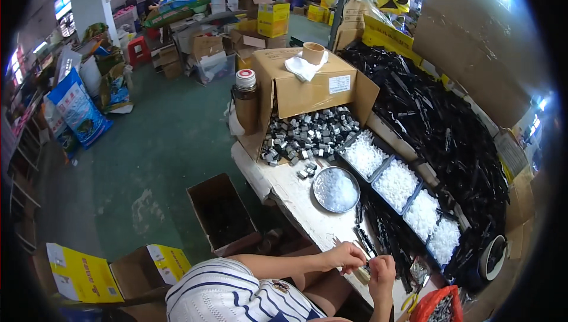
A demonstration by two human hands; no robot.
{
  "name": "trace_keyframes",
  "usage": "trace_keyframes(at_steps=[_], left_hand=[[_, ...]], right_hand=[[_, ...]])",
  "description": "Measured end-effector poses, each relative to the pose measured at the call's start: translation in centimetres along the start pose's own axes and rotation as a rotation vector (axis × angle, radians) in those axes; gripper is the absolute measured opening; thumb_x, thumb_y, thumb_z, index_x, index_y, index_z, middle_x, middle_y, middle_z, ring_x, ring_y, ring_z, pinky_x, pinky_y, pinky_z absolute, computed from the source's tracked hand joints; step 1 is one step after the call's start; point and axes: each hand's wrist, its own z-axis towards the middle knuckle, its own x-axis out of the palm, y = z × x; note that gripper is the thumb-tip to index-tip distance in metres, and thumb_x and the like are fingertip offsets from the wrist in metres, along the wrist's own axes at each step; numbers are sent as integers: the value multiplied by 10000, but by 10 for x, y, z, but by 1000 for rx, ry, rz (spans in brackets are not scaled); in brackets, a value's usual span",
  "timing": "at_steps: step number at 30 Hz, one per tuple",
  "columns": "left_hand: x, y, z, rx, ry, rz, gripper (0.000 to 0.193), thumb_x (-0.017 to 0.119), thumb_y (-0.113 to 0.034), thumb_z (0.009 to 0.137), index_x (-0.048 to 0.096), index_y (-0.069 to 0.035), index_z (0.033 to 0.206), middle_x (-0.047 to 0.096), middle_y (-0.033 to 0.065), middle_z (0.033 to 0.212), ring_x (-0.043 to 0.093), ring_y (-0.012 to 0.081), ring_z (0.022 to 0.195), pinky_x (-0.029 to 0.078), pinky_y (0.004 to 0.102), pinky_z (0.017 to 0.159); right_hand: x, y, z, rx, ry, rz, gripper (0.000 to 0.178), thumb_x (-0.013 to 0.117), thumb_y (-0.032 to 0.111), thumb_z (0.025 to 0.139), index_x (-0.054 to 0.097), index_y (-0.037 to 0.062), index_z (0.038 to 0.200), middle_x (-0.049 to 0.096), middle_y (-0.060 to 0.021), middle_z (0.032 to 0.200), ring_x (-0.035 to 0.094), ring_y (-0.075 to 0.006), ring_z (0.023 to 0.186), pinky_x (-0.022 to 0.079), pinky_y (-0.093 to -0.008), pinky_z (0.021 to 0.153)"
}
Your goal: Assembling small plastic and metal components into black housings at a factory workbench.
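White pieces (395, 183) fill the black trays (413, 198) beyond the fingers and to their right. Left hand (342, 257) and right hand (382, 272) meet over the worktop's (296, 192) near edge, fingers pinched narrow around a small piece (366, 264) that they mostly hide; its exact form cannot be told. Black strips (386, 236) lie just past the fingertips, with a round metal dish (336, 189) farther out and metal-and-black blocks (310, 138) heaped behind it. The handwork on this piece looks under way, not finished. Plenty of loose stock remains around; how many pieces are complete cannot be judged.
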Motion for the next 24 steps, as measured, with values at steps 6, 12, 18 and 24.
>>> trace_keyframes(at_steps=[6, 12, 18, 24], left_hand=[[1, -2, 4, -12, 24, 82, 142, 590, -138, 814, 617, -15, 879, 558, 8, 627, 535, 56, 472, 419, 183, 382], [7, -2, 3, -36, 22, 106, 130, 592, -130, 794, 614, -21, 860, 554, 9, 618, 524, 58, 465, 410, 181, 379], [4, 3, 3, -43, 90, 125, 118, 587, -122, 789, 615, -28, 856, 559, 10, 616, 515, 58, 453, 399, 179, 377], [7, 3, -1, 12, 59, 104, 87, 564, -88, 735, 610, -21, 767, 545, 11, 567, 514, 65, 425, 389, 191, 341]], right_hand=[[-8, 3, 4, -111, -17, -8, 126, 595, -57, 708, 545, 26, 790, 515, -115, 777, 507, -284, 699, 411, -352, 600], [-9, 6, 5, -1, 11, 159, 124, 599, -76, 720, 544, 18, 780, 524, -110, 758, 537, -246, 657, 416, -318, 545], [-13, 8, 8, -5, 122, 226, 143, 617, -91, 696, 568, 24, 767, 530, -97, 729, 545, -232, 638, 421, -300, 546], [-17, 9, 11, -6, 132, 211, 145, 632, -85, 687, 577, 26, 764, 532, -92, 725, 545, -223, 635, 420, -292, 542]])
